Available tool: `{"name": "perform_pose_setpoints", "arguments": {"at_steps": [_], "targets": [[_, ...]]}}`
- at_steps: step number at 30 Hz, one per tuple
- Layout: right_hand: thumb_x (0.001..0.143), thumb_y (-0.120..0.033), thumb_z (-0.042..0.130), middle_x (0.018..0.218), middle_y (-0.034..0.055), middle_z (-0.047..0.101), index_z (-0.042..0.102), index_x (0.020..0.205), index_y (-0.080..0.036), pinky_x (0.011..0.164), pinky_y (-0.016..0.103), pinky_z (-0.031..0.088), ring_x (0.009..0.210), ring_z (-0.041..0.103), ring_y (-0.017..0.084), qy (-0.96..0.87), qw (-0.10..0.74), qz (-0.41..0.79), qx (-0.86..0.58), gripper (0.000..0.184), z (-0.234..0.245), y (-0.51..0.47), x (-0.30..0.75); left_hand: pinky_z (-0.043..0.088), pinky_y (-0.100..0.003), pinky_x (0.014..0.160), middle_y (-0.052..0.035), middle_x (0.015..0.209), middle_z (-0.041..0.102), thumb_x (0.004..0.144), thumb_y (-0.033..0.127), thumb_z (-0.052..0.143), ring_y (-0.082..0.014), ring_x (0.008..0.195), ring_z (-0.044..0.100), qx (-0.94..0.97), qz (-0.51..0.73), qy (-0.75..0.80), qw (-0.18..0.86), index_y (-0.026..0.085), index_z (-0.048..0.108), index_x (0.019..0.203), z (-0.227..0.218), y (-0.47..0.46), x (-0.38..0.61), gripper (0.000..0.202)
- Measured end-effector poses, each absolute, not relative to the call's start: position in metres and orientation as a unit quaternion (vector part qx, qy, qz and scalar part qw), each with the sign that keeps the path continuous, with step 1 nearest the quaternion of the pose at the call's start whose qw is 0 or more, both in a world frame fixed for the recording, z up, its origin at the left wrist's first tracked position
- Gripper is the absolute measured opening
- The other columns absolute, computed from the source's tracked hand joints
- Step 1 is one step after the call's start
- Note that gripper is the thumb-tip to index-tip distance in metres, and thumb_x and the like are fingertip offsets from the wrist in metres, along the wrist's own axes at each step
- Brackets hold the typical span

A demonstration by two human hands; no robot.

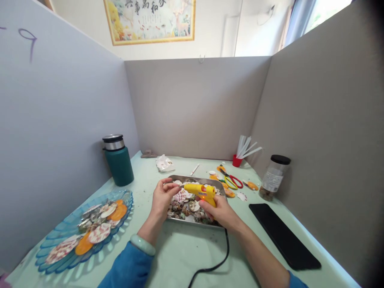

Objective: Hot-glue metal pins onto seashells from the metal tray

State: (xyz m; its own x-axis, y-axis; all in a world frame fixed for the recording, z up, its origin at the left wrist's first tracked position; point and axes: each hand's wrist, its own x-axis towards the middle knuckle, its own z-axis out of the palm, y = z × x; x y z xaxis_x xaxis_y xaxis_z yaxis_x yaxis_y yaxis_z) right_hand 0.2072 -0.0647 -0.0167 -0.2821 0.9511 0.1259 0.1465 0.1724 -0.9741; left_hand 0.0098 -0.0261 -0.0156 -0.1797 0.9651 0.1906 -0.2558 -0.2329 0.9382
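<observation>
My right hand point(221, 211) is closed round a yellow glue gun point(201, 192), whose nozzle points left toward my left hand point(163, 198). My left hand pinches a small pale shell point(176, 184) at the nozzle tip, above a metal tray point(192, 179) filled with several mixed shells. The gun's black cord point(216, 264) runs back across the pale green tabletop toward me. A pale green bangle point(143, 244) sits on my left wrist.
A blue glass plate point(64, 236) with flat shells lies at left, a dark green flask point(117, 160) behind it. Scissors point(231, 181), loose shells, a red cup of glue sticks point(242, 154), a jar point(273, 178) and a black pad point(283, 236) are at right. Grey partitions enclose the desk.
</observation>
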Motion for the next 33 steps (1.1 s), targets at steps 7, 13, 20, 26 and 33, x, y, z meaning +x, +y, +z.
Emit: {"name": "perform_pose_setpoints", "arguments": {"at_steps": [7,13,20,26,33], "targets": [[0.08,-0.048,0.059,0.048,-0.0075,0.044,0.06,0.093,-0.013,0.041,0.021,0.029,0.04,0.038,0.007,-0.643,0.42,0.474,-0.43,0.037,-0.0162,-0.0653,0.206,0.047,-0.028,0.067,0.0001,0.072,0.069,0.057,0.024,0.078,-0.0137,0.065,0.064,0.443,0.654,0.408,0.458,0.017,0.05,0.098,-0.0157,-0.0266,0.0107,0.051],[0.079,-0.051,0.058,0.047,-0.0076,0.043,0.06,0.09,-0.014,0.04,0.021,0.029,0.04,0.037,0.008,-0.637,0.431,0.465,-0.438,0.038,-0.0182,-0.0644,0.2071,0.047,-0.028,0.067,0.0004,0.072,0.069,0.056,0.026,0.079,-0.0145,0.066,0.064,0.439,0.654,0.411,0.459,0.018,0.049,0.098,-0.0155,-0.0268,0.0097,0.052],[0.078,-0.052,0.059,0.047,-0.0074,0.044,0.061,0.091,-0.014,0.04,0.021,0.028,0.039,0.037,0.008,-0.64,0.43,0.463,-0.437,0.041,-0.0183,-0.0647,0.2075,0.047,-0.029,0.067,0.0003,0.071,0.07,0.054,0.027,0.08,-0.0153,0.065,0.065,0.442,0.655,0.411,0.454,0.018,0.051,0.097,-0.017,-0.0257,0.0101,0.052],[0.078,-0.052,0.06,0.047,-0.0072,0.045,0.061,0.092,-0.014,0.041,0.021,0.029,0.04,0.037,0.008,-0.64,0.424,0.471,-0.434,0.041,-0.017,-0.0657,0.2075,0.047,-0.028,0.067,0.0,0.07,0.07,0.054,0.025,0.08,-0.0142,0.064,0.064,0.443,0.653,0.416,0.452,0.017,0.051,0.096,-0.0169,-0.0258,0.0117,0.051],[0.077,-0.052,0.059,0.048,-0.0069,0.045,0.061,0.09,-0.014,0.041,0.021,0.028,0.04,0.037,0.008,-0.639,0.426,0.467,-0.439,0.04,-0.0156,-0.0664,0.2084,0.047,-0.028,0.066,0.0,0.07,0.07,0.055,0.025,0.079,-0.0145,0.064,0.065,0.44,0.656,0.418,0.448,0.017,0.051,0.097,-0.0167,-0.0264,0.011,0.051]]}}
